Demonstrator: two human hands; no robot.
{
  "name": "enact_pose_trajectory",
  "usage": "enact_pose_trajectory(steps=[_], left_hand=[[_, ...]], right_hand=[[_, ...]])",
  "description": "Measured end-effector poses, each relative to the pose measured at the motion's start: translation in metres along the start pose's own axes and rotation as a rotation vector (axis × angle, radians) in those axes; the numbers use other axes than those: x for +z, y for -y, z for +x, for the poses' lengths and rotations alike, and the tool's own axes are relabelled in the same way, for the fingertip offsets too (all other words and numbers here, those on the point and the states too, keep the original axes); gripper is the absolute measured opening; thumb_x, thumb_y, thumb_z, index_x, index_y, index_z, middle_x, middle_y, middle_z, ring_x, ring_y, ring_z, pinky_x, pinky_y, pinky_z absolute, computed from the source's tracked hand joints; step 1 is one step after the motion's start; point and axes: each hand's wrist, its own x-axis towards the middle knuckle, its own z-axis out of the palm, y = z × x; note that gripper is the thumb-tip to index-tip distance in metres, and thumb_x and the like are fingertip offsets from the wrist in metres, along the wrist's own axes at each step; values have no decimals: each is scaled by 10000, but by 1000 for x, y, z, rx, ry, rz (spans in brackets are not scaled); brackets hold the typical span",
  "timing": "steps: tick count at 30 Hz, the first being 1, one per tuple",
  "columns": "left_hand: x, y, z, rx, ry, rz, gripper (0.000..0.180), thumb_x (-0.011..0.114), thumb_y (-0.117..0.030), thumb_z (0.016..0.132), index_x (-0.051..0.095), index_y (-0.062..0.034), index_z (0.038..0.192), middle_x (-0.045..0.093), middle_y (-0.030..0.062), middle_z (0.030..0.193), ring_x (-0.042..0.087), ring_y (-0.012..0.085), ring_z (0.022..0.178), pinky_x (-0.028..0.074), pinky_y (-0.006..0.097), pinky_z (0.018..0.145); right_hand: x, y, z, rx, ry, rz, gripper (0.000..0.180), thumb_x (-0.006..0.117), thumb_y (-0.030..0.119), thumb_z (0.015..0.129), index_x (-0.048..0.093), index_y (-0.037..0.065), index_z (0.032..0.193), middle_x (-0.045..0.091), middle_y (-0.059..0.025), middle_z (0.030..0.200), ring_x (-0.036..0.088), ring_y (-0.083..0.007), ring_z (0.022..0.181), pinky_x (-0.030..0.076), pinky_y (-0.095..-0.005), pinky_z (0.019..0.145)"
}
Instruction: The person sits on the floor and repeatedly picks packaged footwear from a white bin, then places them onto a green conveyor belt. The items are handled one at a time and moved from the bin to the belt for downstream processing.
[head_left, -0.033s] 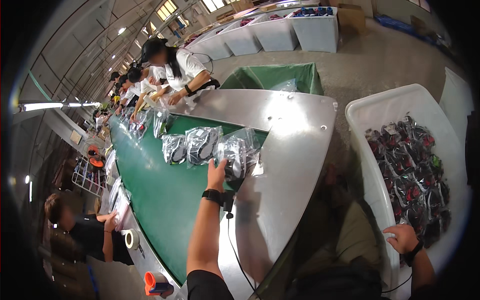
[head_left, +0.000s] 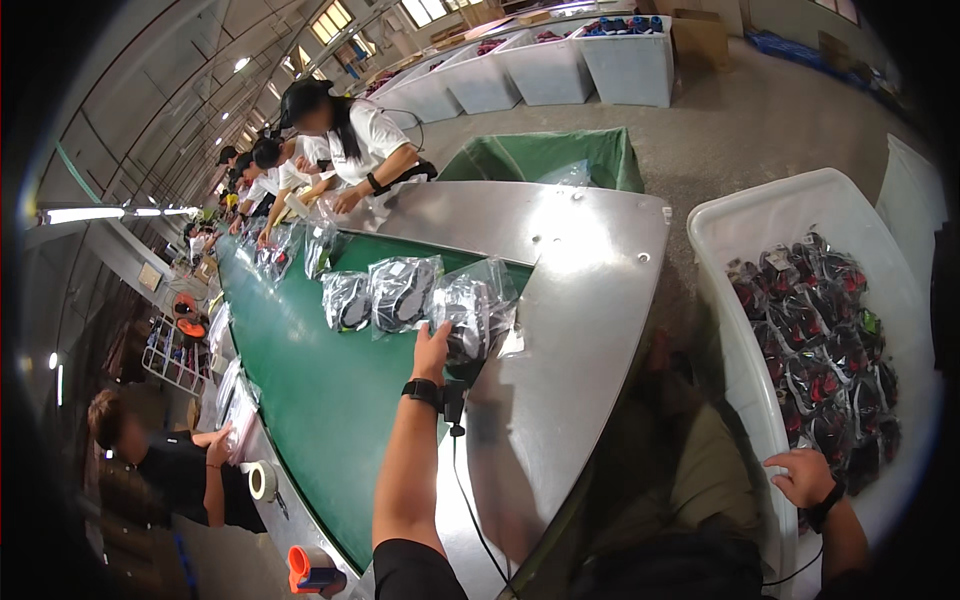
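My left hand [head_left: 432,352] is at the end of the green conveyor belt [head_left: 310,400], its fingers closed on the near left edge of a bagged pair of shoes [head_left: 466,312]. Part of its grip is hidden by the clear plastic. Left of that pair lie two more bagged pairs, a middle one [head_left: 402,292] and a smaller one [head_left: 346,300], soles showing. My right hand [head_left: 802,478] rests at the near left side of a large white bin [head_left: 735,400], fingers bent over its rim. Inside the bin are many bagged dark and red shoes [head_left: 822,350].
A metal table [head_left: 590,300] borders the belt. Several people in white shirts [head_left: 375,135] work along the far side; a person in black [head_left: 185,475] is at left. Tape [head_left: 262,480] and an orange holder [head_left: 305,565] sit at the near edge. White bins [head_left: 628,70] line the back.
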Motion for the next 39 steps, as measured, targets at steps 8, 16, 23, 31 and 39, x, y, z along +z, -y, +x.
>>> enact_pose_trajectory(steps=[8,16,23,31,39], left_hand=[[14,18,-23,388,89,33,731,629,-151,980,334,-92,1646,544,214,1523,596,344,1310,465,425,1107],[4,13,-39,242,174,-120,765,706,-375,1001,415,39,1575,572,202,1463,613,241,1227,496,345,1031],[28,8,2,77,-17,148,810,668,-496,986,421,-27,1599,517,240,1561,507,333,1438,396,384,1167],[19,-21,-66,344,131,-89,965,741,-49,766,347,-75,1647,525,229,1482,505,325,1371,353,374,1189],[-1,-12,-189,1007,-92,410,1047,713,16,675,289,5,1632,406,202,1416,414,381,1354,365,434,1176]], right_hand=[[3,-1,-3,26,-10,2,300,786,168,786,766,172,1086,648,-104,773,643,-356,785,510,-477,714],[2,2,-2,40,-2,-5,281,779,152,788,775,163,1068,682,-102,825,655,-361,825,517,-481,746],[5,8,-4,58,-61,-23,260,774,142,782,787,156,1041,667,-115,801,643,-366,831,515,-480,746],[6,11,-3,46,-94,24,249,778,114,772,788,143,1020,626,-119,759,627,-369,809,508,-483,738],[0,16,-3,85,-61,6,261,762,82,790,774,118,1047,590,-137,795,608,-377,815,490,-474,722]])
